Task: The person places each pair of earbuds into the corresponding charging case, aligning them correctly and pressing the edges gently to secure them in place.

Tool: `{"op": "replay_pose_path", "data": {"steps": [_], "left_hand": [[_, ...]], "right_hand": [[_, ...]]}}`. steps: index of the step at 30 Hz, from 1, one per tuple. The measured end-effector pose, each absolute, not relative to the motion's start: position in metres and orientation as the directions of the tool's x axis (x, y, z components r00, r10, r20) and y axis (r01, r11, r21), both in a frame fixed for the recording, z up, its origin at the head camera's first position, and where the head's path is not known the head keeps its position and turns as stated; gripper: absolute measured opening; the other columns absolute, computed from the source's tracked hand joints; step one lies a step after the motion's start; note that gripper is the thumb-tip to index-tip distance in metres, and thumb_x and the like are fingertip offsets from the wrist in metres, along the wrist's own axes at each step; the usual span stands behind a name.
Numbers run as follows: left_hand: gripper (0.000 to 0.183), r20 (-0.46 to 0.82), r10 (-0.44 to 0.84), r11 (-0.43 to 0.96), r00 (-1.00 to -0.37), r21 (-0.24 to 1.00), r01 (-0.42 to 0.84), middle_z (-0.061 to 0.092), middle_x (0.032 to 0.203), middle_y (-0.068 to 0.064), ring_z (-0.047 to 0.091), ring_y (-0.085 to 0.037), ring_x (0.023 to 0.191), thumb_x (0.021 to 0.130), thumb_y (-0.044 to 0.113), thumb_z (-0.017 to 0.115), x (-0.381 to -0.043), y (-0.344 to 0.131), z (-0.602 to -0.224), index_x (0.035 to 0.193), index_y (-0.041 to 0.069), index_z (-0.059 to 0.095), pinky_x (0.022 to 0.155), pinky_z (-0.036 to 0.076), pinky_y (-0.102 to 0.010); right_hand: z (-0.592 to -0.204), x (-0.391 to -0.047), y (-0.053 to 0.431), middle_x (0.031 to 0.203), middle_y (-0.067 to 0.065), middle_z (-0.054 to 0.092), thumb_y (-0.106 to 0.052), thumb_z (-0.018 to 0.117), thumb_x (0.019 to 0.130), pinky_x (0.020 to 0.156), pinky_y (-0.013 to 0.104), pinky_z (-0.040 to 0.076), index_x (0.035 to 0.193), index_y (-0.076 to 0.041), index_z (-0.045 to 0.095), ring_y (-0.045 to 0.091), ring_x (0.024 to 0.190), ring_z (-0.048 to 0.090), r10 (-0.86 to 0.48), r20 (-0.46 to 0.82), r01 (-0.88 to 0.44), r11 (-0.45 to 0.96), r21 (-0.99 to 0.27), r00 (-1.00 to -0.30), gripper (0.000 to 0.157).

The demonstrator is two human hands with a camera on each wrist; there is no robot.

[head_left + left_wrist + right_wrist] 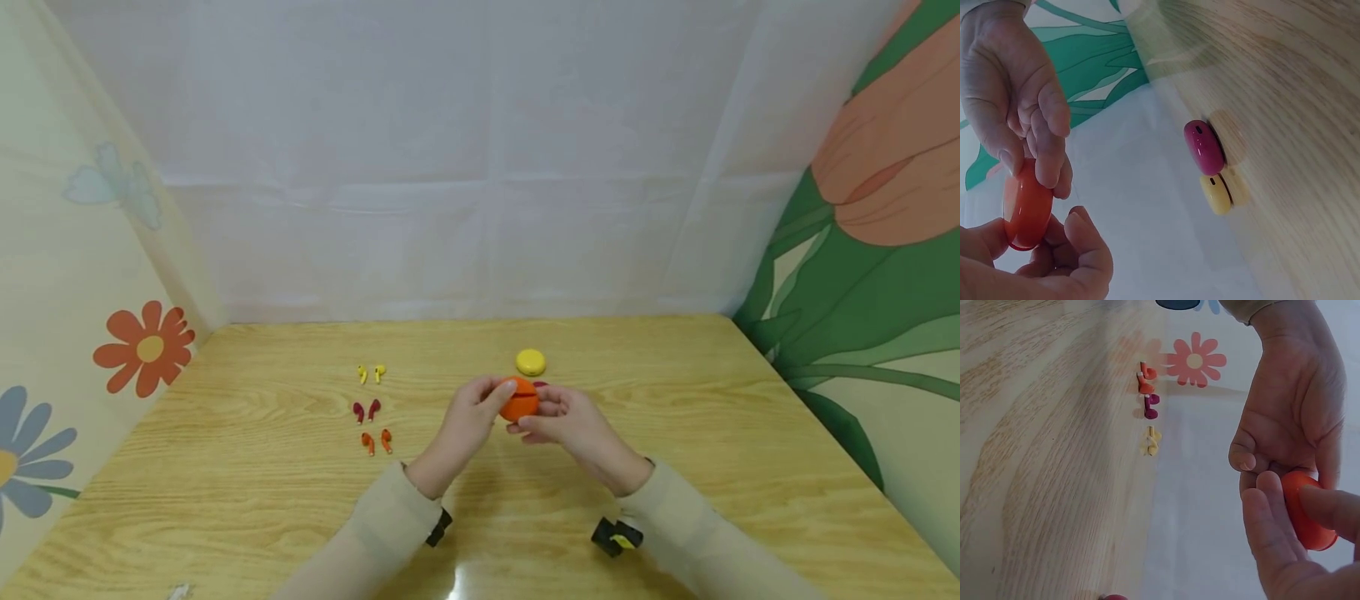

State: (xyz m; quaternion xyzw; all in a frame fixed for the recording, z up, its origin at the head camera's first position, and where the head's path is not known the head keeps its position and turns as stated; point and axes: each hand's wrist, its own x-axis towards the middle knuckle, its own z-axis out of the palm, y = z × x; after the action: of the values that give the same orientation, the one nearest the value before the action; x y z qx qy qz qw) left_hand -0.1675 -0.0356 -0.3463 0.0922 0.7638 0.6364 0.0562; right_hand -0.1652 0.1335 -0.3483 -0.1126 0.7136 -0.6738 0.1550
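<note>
Both hands hold a round orange earbud case [519, 404] up over the middle of the table. My left hand [472, 412] grips its left side, thumb lying on the face near a dark slit that runs across it. From the other side, the fingers and thumb of my right hand [573, 425] pinch the right edge. In the left wrist view the case [1027, 206] shows edge-on between the two hands. A magenta case [1205, 147] and a yellow case [1215, 194] stand on the table beyond; the hands mostly hide the magenta one in the head view.
Left of the hands lie three pairs of earbuds: yellow earbuds [379, 372] farthest back, dark red earbuds [373, 408] in the middle, orange earbuds [386, 440] nearest. A white sheet [480, 250] hangs behind the wooden table [247, 467], with flower-printed cloths at both sides.
</note>
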Motion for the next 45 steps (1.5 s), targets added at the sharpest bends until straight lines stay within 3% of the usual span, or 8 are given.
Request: {"op": "replay_pose_path", "data": {"steps": [2, 6, 9, 17, 23, 31, 45], "left_hand": [[0.037, 0.018, 0.214, 0.173, -0.977, 0.983, 0.056, 0.065, 0.106, -0.013, 0.053, -0.018, 0.088, 0.103, 0.027, 0.051, -0.168, -0.037, -0.346, 0.115, -0.006, 0.062, 0.079, 0.045, -0.037], [0.038, 0.001, 0.223, 0.143, -0.975, 0.989, 0.033, 0.065, 0.109, -0.013, 0.056, -0.022, 0.098, 0.103, 0.029, 0.051, -0.169, -0.039, -0.345, 0.114, -0.006, 0.063, 0.094, 0.041, -0.048], [0.039, 0.006, 0.225, 0.134, -0.974, 0.990, 0.037, 0.066, 0.110, -0.014, 0.057, -0.024, 0.103, 0.103, 0.029, 0.050, -0.169, -0.040, -0.345, 0.114, -0.006, 0.063, 0.098, 0.039, -0.050], [0.043, 0.017, 0.215, 0.151, -0.977, 0.987, 0.050, 0.069, 0.103, -0.013, 0.058, -0.018, 0.092, 0.102, 0.033, 0.051, -0.171, -0.042, -0.346, 0.104, -0.006, 0.069, 0.093, 0.043, -0.051], [0.047, -0.020, 0.191, 0.206, -0.981, 0.978, 0.021, 0.068, 0.094, -0.010, 0.055, -0.017, 0.087, 0.101, 0.036, 0.052, -0.169, -0.046, -0.346, 0.098, -0.007, 0.069, 0.087, 0.044, -0.045], [0.045, -0.021, 0.157, 0.285, -0.987, 0.958, 0.025, 0.065, 0.096, -0.013, 0.058, -0.023, 0.094, 0.101, 0.037, 0.051, -0.162, -0.057, -0.344, 0.111, -0.004, 0.067, 0.087, 0.045, -0.048], [0.032, 0.002, 0.111, 0.298, -0.994, 0.954, 0.035, 0.066, 0.092, -0.011, 0.061, -0.027, 0.089, 0.101, 0.025, 0.055, -0.155, -0.082, -0.347, 0.113, -0.003, 0.066, 0.082, 0.049, -0.048]], "right_hand": [[-0.348, -0.165, 0.134, 0.122, 0.030, 0.059, 0.003, 0.059, 0.094, 0.081, 0.035, 0.055, 0.132, 0.018, 0.042, 0.025, 0.094, 0.068, -0.367, -0.068, 0.047, 0.066, -0.997, -0.928, 0.044], [-0.347, -0.164, 0.134, 0.122, 0.029, 0.059, 0.003, 0.059, 0.093, 0.081, 0.035, 0.055, 0.131, 0.017, 0.044, 0.025, 0.095, 0.068, -0.370, -0.061, 0.041, 0.061, -0.997, -0.927, 0.043], [-0.347, -0.163, 0.135, 0.121, 0.028, 0.060, 0.003, 0.060, 0.093, 0.082, 0.036, 0.055, 0.130, 0.017, 0.045, 0.026, 0.097, 0.068, -0.375, -0.049, 0.030, 0.056, -0.998, -0.926, 0.042], [-0.350, -0.160, 0.136, 0.118, 0.025, 0.063, 0.001, 0.064, 0.092, 0.082, 0.035, 0.055, 0.127, 0.014, 0.048, 0.026, 0.097, 0.068, -0.390, -0.042, 0.017, 0.067, -0.998, -0.920, 0.041], [-0.350, -0.158, 0.137, 0.115, 0.024, 0.064, 0.001, 0.063, 0.091, 0.081, 0.036, 0.055, 0.125, 0.015, 0.049, 0.025, 0.095, 0.068, -0.395, -0.038, 0.020, 0.050, -0.999, -0.918, 0.039], [-0.348, -0.158, 0.138, 0.116, 0.024, 0.064, 0.001, 0.064, 0.091, 0.081, 0.036, 0.055, 0.128, 0.015, 0.047, 0.024, 0.094, 0.069, -0.380, -0.036, 0.023, 0.037, -0.999, -0.924, 0.043], [-0.348, -0.159, 0.139, 0.118, 0.026, 0.063, 0.001, 0.063, 0.091, 0.082, 0.037, 0.055, 0.128, 0.015, 0.046, 0.024, 0.094, 0.069, -0.373, -0.042, 0.028, 0.041, -0.999, -0.927, 0.043]]}}
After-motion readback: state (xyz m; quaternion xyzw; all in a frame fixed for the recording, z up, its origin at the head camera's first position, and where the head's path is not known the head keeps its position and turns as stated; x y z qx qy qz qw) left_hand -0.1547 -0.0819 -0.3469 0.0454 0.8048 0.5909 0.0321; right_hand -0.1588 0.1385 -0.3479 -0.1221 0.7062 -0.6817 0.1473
